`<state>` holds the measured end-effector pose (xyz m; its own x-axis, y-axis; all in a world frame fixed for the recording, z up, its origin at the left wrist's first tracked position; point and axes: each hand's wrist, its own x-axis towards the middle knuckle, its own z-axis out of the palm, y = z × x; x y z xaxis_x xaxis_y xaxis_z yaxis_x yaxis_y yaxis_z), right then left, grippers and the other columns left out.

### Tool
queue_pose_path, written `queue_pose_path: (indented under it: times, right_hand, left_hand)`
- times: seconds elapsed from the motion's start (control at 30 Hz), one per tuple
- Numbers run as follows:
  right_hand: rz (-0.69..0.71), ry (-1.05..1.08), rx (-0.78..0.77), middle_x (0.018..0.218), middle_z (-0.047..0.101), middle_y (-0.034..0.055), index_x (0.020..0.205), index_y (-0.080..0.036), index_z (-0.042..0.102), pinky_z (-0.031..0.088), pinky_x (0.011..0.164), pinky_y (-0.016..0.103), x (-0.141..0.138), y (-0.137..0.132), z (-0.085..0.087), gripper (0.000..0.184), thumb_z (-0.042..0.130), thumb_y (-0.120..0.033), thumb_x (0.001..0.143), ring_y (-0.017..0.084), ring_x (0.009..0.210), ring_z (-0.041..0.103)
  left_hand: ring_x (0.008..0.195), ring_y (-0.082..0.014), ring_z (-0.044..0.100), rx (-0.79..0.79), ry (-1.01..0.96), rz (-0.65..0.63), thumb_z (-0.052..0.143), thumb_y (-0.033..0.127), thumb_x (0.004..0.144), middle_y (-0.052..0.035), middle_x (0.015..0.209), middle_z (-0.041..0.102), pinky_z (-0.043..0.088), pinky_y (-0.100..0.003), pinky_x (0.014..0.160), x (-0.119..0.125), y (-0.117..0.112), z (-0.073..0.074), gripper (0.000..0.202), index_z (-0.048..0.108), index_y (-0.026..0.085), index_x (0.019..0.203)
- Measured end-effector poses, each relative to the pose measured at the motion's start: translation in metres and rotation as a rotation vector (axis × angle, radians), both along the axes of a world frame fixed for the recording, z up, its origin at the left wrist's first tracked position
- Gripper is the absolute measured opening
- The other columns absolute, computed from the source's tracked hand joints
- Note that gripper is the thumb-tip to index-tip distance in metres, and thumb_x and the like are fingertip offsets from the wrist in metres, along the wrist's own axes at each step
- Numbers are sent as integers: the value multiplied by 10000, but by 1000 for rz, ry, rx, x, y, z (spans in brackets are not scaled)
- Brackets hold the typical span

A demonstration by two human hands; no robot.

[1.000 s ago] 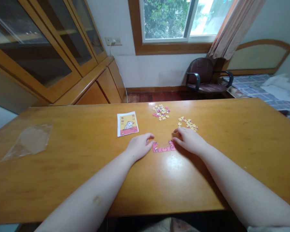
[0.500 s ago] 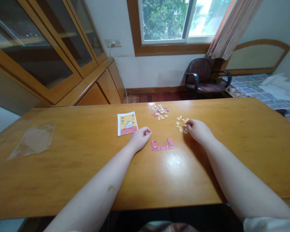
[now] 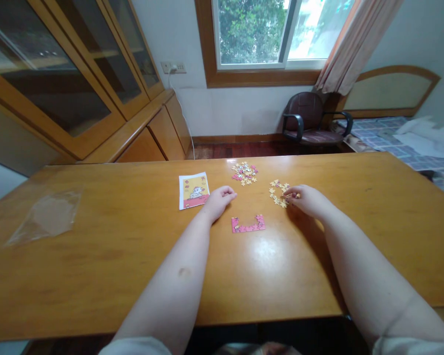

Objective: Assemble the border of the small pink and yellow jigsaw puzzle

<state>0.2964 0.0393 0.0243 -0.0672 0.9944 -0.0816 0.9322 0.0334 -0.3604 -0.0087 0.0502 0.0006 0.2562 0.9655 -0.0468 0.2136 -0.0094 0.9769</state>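
My right hand (image 3: 305, 199) rests on a small heap of loose yellow puzzle pieces (image 3: 276, 193), its fingertips pinched together among them. My left hand (image 3: 219, 199) lies on the wooden table (image 3: 114, 256) with fingers curled in, between the reference picture card (image 3: 193, 190) and the joined pink puzzle strip (image 3: 248, 225). It touches neither. A second heap of mixed pink and yellow pieces (image 3: 244, 173) lies farther back.
A clear plastic bag (image 3: 46, 216) lies at the table's left. Wooden cabinets with glass doors stand along the left wall. Beyond the table are a dark armchair (image 3: 309, 121) under the window and a bed at the right.
My right hand left the pink strip and moved back and right to the yellow heap. My left hand drew away from the strip toward the picture card and curled.
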Motion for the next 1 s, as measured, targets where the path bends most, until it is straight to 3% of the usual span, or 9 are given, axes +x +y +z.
queue_pose_path:
  times: [0.1,0.2,0.3,0.43,0.53,0.63,0.73,0.83,1.0]
  right_hand:
    - [13,22,-55,821,698,31,938,-234,748,427,629,242,-2,-1,2,230,586,-263,777,166,715,611]
    - [20,20,-72,806,696,21,944,-242,750,431,633,245,-2,0,-2,238,591,-244,766,162,700,609]
    - [17,9,-69,782,697,17,922,-239,747,425,610,241,-1,2,-5,223,599,-241,755,158,680,607]
    - [3,16,-62,751,692,25,807,-205,721,408,579,241,-1,2,-4,132,621,-239,728,154,654,598]
    - [-39,92,-47,718,683,32,706,-189,675,398,569,253,-4,-1,0,85,637,-265,715,157,637,584]
    - [-110,313,-11,640,646,18,709,-181,654,387,544,255,-12,-5,0,144,656,-325,702,145,590,556]
    - [-153,691,-6,641,635,16,805,-152,676,405,550,257,-28,-9,-3,300,712,-403,645,128,572,542]
    - [-161,952,-137,590,616,1,823,-141,693,429,544,264,-49,-14,-6,363,754,-425,606,116,533,528]
    - [-199,1311,-288,653,682,22,817,-165,689,526,649,281,-77,-22,-7,335,829,-315,553,141,618,629]
  left_hand:
    - [428,-78,262,-83,-73,3,528,395,738,93,476,290,192,-213,447,-2,3,1,204,489,195,735]
    - [473,-81,330,-19,-10,-6,529,385,739,72,523,376,252,-217,482,0,2,0,204,503,184,718]
    - [583,-108,445,106,173,-48,529,385,772,41,610,488,333,-234,569,6,-3,2,219,529,176,707]
    - [613,-140,488,199,501,-90,509,401,816,29,614,534,313,-254,571,13,-12,9,236,588,189,748]
    - [613,-142,497,218,574,-139,511,397,825,24,621,547,295,-255,555,16,-17,15,234,609,193,769]
    - [617,-142,501,232,555,-134,502,397,837,27,614,535,304,-250,557,17,-17,16,239,612,191,784]
    - [603,-134,496,251,524,-109,500,382,847,35,610,531,322,-248,563,17,-16,14,225,617,194,806]
    - [638,-135,528,275,490,-136,505,357,855,26,672,598,361,-250,597,17,-18,15,211,643,198,846]
    - [781,-152,580,360,463,-217,534,334,855,-13,879,681,419,-263,712,20,-21,19,209,689,202,897]
